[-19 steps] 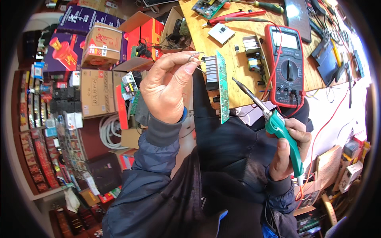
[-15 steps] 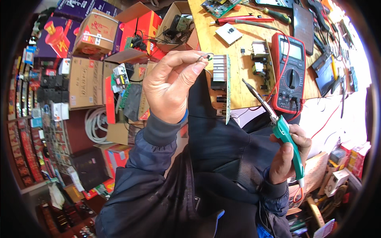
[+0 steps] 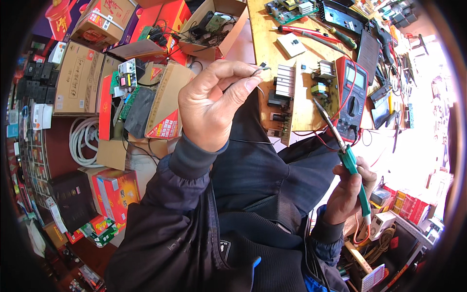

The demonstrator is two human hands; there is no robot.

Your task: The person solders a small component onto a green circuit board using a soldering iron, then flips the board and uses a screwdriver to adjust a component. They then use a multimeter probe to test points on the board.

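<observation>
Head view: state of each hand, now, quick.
Left hand: closed, thumb and fingertip pinching a thin dark wire.
Right hand: closed around the green handle of a soldering iron.

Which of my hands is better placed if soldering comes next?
Probably your right hand: it grips the green soldering iron, tip pointing toward the wooden workbench, while your left hand pinches a small black component.

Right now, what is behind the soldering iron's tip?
Behind the iron's tip, the table and a circuit board with a yellow part show; whatever the tip itself covers cannot be seen.
</observation>
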